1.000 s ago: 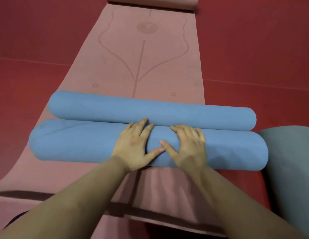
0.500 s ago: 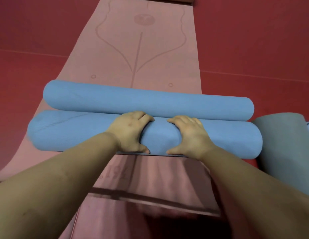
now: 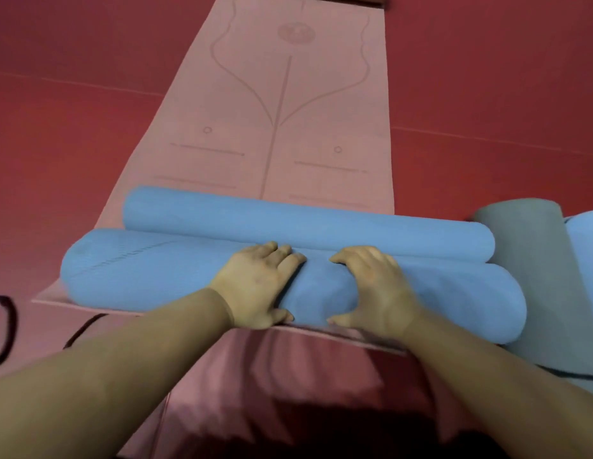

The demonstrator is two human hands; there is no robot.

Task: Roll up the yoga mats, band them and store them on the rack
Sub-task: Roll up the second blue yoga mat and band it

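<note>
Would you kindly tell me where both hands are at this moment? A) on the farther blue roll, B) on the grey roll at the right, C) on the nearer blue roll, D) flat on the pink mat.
C: the left hand and the right hand both grip the nearer blue roll, fingers curled over its top.

Fingertips of left hand (image 3: 258, 286) and right hand (image 3: 374, 286) hidden behind near blue roll (image 3: 149, 270). Grey roll (image 3: 533, 260) right of right hand cut by frame edge. Black strap (image 3: 5, 326) far left of left hand, partly cut off.
</note>
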